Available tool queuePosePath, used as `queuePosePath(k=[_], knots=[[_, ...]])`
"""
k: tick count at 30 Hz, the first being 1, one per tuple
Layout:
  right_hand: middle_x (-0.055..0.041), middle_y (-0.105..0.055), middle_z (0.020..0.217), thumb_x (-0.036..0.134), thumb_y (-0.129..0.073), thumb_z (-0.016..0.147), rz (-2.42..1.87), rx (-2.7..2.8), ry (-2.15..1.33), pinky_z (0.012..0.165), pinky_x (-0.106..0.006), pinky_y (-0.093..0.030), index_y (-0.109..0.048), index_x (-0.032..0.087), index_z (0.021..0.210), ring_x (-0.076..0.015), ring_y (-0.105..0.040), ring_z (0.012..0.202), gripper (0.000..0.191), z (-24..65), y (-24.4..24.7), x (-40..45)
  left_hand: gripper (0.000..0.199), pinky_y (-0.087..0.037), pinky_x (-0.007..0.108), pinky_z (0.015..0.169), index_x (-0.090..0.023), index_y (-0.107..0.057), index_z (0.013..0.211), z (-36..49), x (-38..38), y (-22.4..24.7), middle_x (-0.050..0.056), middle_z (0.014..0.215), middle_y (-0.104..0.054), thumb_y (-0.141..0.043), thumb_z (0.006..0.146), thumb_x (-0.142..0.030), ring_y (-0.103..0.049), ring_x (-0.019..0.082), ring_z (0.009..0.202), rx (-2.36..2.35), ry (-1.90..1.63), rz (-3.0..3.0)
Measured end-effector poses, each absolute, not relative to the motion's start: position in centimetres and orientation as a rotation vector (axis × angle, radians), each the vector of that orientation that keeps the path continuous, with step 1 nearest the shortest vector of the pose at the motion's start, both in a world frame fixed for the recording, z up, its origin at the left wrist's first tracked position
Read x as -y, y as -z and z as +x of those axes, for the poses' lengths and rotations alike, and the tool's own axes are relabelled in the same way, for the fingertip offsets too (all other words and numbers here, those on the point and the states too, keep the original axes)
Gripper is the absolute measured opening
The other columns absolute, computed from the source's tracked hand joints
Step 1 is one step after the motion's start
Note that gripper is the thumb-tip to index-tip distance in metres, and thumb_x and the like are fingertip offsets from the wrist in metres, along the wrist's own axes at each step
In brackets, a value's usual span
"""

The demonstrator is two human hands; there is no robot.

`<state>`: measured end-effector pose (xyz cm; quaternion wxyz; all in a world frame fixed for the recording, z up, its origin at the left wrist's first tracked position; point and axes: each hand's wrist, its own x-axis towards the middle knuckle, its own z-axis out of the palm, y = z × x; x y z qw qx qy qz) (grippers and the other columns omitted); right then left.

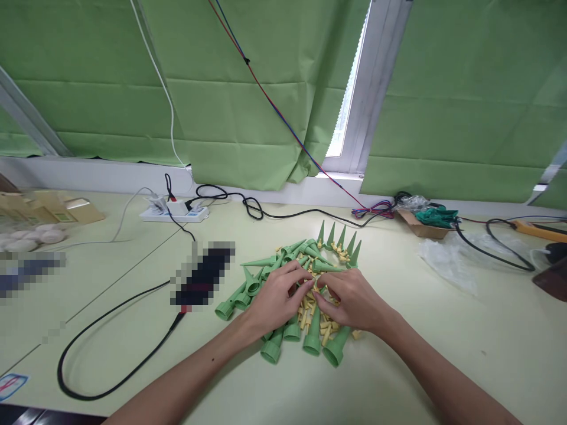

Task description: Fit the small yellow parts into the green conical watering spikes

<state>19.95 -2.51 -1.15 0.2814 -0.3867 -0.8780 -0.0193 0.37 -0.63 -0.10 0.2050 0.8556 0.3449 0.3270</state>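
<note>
A pile of hollow green plastic cones [313, 339] lies on the table, mixed with small yellow plastic pieces [305, 313]. Over the middle of it, my left hand [283, 292] is closed in a pinch, thumb against fingertips. My right hand [348, 295] faces it closely, its thumb and fingers also pinched. What sits between the fingertips is too small and covered to name; yellow bits show right around them. Behind my right hand, several green cones [341, 237] stand upright in a curved row, with yellow pieces at their feet.
A pixelated dark device [204, 274] with a black cable lies left of the pile. A power strip [175, 213] rests near the wall. Cardboard boxes [48, 208] stand far left. At the right are an open carton [423, 224] and a clear plastic bag [447, 265].
</note>
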Motion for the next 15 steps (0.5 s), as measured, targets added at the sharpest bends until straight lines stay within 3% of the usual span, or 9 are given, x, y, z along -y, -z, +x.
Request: queuePosePath(k=[7, 15], knots=[[0.0007, -0.054, 0.064, 0.027, -0.046, 0.094, -1.045, 2.320, 0.101, 0.052, -0.026, -0.026, -0.057, 0.016, 0.082, -0.0107, -0.044, 0.054, 0.020, 19.77, 1.22, 2.47, 0.021, -0.037, 0.024, 0.054, -0.017, -0.065, 0.080, 0.45, 0.69, -0.24, 0.000, 0.074, -0.053, -0.050, 0.094, -0.025, -0.048, 0.011, 0.061, -0.977, -0.985, 2.251], [-0.0053, -0.061, 0.082, 0.034, -0.045, 0.098, -1.051, 2.254, 0.086, 0.055, -0.025, -0.031, -0.059, 0.016, 0.098, -0.0135, -0.052, 0.066, 0.023, 19.76, 1.47, 2.26, 0.022, -0.037, 0.024, 0.056, -0.017, -0.064, 0.081, 0.27, 0.28, -0.03, 0.000, 0.075, -0.053, -0.052, 0.093, -0.033, -0.047, 0.012, 0.064, -0.965, -1.067, 1.995]])
